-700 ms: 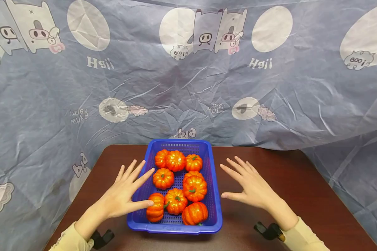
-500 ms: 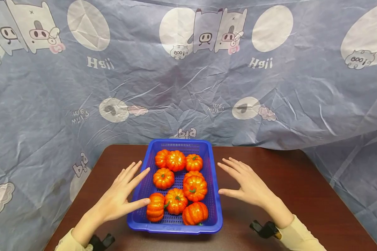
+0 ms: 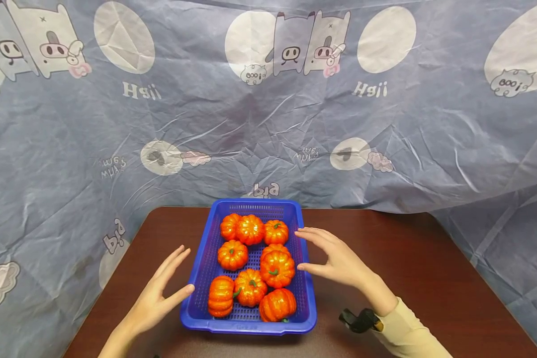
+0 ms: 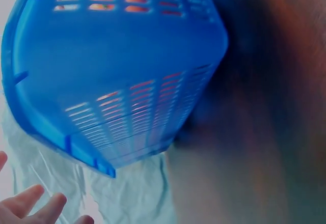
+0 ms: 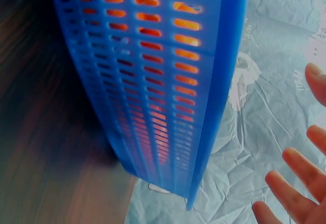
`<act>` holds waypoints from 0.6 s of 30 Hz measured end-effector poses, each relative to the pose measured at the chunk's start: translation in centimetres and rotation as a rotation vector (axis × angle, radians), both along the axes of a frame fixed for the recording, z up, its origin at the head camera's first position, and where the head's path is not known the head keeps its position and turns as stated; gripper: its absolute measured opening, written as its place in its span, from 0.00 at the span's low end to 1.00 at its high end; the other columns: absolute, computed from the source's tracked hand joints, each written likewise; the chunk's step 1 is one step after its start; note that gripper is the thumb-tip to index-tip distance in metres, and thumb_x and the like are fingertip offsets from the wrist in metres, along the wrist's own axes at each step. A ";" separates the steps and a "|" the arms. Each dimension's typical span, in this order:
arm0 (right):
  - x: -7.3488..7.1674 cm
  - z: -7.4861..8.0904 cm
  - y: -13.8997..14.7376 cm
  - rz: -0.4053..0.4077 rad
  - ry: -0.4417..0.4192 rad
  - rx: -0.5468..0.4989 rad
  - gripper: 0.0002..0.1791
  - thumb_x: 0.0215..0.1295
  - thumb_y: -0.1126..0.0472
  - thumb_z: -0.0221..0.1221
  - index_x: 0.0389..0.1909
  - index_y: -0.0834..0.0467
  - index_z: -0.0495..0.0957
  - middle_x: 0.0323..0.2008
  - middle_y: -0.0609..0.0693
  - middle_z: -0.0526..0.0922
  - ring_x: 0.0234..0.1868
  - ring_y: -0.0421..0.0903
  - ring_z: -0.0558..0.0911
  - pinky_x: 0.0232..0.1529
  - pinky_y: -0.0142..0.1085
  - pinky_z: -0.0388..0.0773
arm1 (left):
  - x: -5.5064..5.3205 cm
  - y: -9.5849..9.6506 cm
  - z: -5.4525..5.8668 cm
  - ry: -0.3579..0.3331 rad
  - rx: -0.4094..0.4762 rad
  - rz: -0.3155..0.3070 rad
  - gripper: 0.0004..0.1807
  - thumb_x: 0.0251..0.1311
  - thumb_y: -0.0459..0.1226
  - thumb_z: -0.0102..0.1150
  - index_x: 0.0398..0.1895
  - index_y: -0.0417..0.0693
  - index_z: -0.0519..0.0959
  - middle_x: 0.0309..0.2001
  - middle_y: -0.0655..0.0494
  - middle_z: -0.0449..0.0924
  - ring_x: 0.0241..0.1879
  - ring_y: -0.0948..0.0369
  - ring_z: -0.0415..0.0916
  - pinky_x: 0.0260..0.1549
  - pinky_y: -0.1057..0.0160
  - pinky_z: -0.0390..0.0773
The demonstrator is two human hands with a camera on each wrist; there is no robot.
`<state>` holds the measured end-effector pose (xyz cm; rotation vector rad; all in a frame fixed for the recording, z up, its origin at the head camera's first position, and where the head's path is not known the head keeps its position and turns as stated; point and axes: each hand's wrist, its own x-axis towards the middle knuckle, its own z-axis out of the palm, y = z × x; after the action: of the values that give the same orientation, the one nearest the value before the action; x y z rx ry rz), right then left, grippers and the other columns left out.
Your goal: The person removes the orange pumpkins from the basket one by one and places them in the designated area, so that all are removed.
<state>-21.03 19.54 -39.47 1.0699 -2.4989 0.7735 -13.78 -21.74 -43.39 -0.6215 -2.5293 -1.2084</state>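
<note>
A blue plastic basket [image 3: 248, 326] with slotted walls stands on the table, holding several shiny orange toy pumpkins with green stems. One pumpkin [image 3: 232, 254] lies at the middle left, another [image 3: 278, 304] on its side in the front right corner. My left hand [image 3: 154, 298] is beside the basket's left rim, fingers extended and thumb tip close to the rim, holding nothing. My right hand [image 3: 340, 258] hovers at the right rim, its fingertips overlapping that rim in the head view, also holding nothing. Both wrist views show spread fingers near the basket's outer walls [image 4: 117, 46].
The dark brown table [image 3: 411, 268] extends to both sides of the basket. A grey-blue printed cloth [image 3: 268, 119] hangs behind it and along the sides. A black wrist mount [image 3: 360, 320] sits under my right wrist.
My left hand has moved left and toward me, away from over the basket's front left pumpkin. The right hand has come left to the basket's right rim, its fingers closer together. The basket stays put.
</note>
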 end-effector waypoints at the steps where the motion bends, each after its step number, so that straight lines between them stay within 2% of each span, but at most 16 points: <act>1: -0.1 0.0 -0.2 0.008 -0.013 -0.011 0.38 0.50 0.40 0.66 0.62 0.48 0.70 0.60 0.45 0.71 0.62 0.45 0.68 0.60 0.46 0.64 | 0.1 0.0 -0.3 -0.004 0.031 -0.011 0.40 0.55 0.36 0.64 0.71 0.59 0.58 0.71 0.55 0.50 0.68 0.60 0.50 0.61 0.60 0.57; 3: -0.2 -0.2 -0.5 0.027 -0.035 -0.027 0.38 0.49 0.42 0.68 0.62 0.49 0.71 0.59 0.45 0.72 0.61 0.45 0.69 0.59 0.46 0.66 | 0.3 0.1 -0.8 -0.002 0.083 -0.028 0.38 0.56 0.33 0.62 0.70 0.56 0.59 0.71 0.53 0.52 0.68 0.65 0.51 0.59 0.73 0.56; 4: -0.2 -0.3 -0.7 0.039 -0.042 -0.031 0.38 0.49 0.43 0.69 0.62 0.50 0.71 0.59 0.46 0.72 0.61 0.46 0.69 0.58 0.47 0.67 | 0.4 0.2 -1.1 0.002 0.118 -0.042 0.37 0.56 0.31 0.61 0.70 0.54 0.60 0.70 0.52 0.53 0.67 0.66 0.52 0.59 0.73 0.57; 5: -0.3 -0.4 -0.9 0.050 -0.055 -0.033 0.38 0.48 0.44 0.69 0.61 0.50 0.71 0.59 0.47 0.72 0.61 0.46 0.69 0.58 0.47 0.67 | 0.4 0.3 -1.4 0.004 0.146 -0.056 0.36 0.57 0.30 0.60 0.69 0.52 0.61 0.70 0.50 0.53 0.66 0.67 0.53 0.56 0.78 0.56; 8: -0.6 -0.8 -1.4 0.087 -0.094 -0.026 0.37 0.47 0.47 0.71 0.60 0.51 0.72 0.59 0.47 0.72 0.61 0.47 0.69 0.58 0.48 0.67 | 0.6 0.6 -2.3 -0.007 0.228 -0.085 0.31 0.58 0.27 0.57 0.67 0.44 0.63 0.69 0.46 0.55 0.64 0.67 0.58 0.55 0.75 0.61; 12: -0.8 -1.3 -2.0 0.126 -0.137 -0.009 0.35 0.47 0.50 0.71 0.58 0.52 0.74 0.59 0.48 0.73 0.61 0.46 0.70 0.59 0.46 0.66 | 0.7 0.9 -3.4 -0.092 0.326 -0.095 0.27 0.61 0.26 0.53 0.65 0.39 0.64 0.68 0.45 0.55 0.62 0.64 0.62 0.55 0.71 0.65; 14: -0.9 -1.6 -2.2 0.143 -0.145 0.000 0.34 0.47 0.52 0.71 0.58 0.53 0.74 0.58 0.50 0.73 0.60 0.47 0.71 0.58 0.47 0.67 | 0.8 0.9 -4.0 -0.141 0.374 -0.089 0.27 0.62 0.27 0.52 0.65 0.39 0.64 0.68 0.44 0.55 0.62 0.64 0.62 0.56 0.71 0.64; 18: -1.0 -2.1 -2.6 0.167 -0.158 0.023 0.33 0.48 0.53 0.70 0.58 0.54 0.74 0.58 0.51 0.74 0.59 0.48 0.72 0.57 0.47 0.69 | 0.8 0.8 -5.0 -0.196 0.443 -0.106 0.26 0.62 0.26 0.50 0.65 0.37 0.64 0.69 0.40 0.53 0.64 0.68 0.59 0.57 0.75 0.60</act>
<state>-21.98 16.96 -41.53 1.2849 -2.5781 0.9109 -12.96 -20.91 -48.37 -0.5517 -2.2751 -1.8750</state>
